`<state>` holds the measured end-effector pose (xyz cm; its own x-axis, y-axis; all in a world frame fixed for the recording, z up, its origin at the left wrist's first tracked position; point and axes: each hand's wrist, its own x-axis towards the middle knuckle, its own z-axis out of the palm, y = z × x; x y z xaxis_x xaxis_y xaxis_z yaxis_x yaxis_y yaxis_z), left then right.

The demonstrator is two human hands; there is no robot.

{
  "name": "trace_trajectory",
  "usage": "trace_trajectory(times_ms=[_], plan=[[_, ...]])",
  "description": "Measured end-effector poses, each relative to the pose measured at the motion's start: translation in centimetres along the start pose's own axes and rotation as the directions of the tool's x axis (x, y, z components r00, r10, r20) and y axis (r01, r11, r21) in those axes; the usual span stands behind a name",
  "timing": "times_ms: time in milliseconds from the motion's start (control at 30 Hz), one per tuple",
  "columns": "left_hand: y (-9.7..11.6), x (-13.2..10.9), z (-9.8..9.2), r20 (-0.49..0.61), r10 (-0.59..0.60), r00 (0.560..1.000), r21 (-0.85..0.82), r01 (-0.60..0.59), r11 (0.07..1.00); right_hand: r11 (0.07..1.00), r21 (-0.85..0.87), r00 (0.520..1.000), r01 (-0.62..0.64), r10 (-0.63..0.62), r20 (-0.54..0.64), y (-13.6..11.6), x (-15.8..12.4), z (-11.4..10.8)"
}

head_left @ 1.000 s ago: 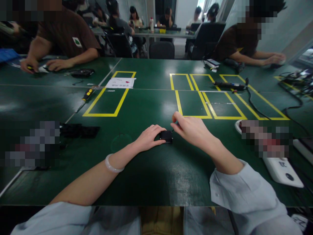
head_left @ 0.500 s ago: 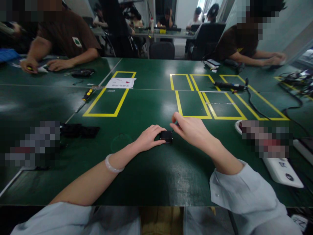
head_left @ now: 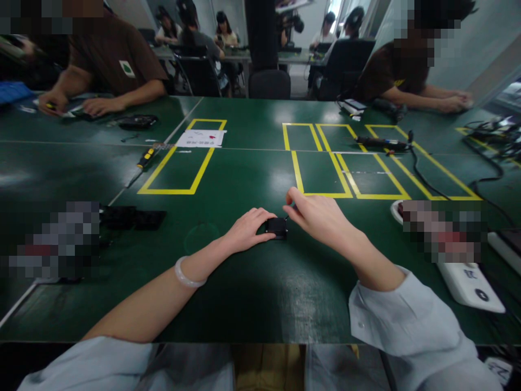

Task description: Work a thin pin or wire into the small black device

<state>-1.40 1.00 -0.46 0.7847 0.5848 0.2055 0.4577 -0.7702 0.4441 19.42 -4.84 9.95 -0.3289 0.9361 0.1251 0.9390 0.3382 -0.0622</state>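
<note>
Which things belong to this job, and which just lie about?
In the job:
small black boxy part, held by left hand
thin dark piece at right hand

Lying about:
yellow-and-black handled tool
white rectangular paper
long black corded tool

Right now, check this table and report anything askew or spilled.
The black corded tool lies crosswise over the yellow tape outlines rather than within one, so it looks askew. No spill shows around the small black block.

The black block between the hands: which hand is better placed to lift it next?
Likely the left hand: it holds the black block from the left, while the right hand is beside it.
</note>
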Motion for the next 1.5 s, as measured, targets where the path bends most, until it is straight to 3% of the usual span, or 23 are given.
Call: trace_trajectory(times_ms=[1500], plan=[[0.09, -0.01, -0.12, 0.019, -0.007, 1.000, 0.025, 0.006, 1.000, 1.000, 0.010, 1.000, 0.014, -0.014, 0.006, -0.06, -0.04, 0.15]])
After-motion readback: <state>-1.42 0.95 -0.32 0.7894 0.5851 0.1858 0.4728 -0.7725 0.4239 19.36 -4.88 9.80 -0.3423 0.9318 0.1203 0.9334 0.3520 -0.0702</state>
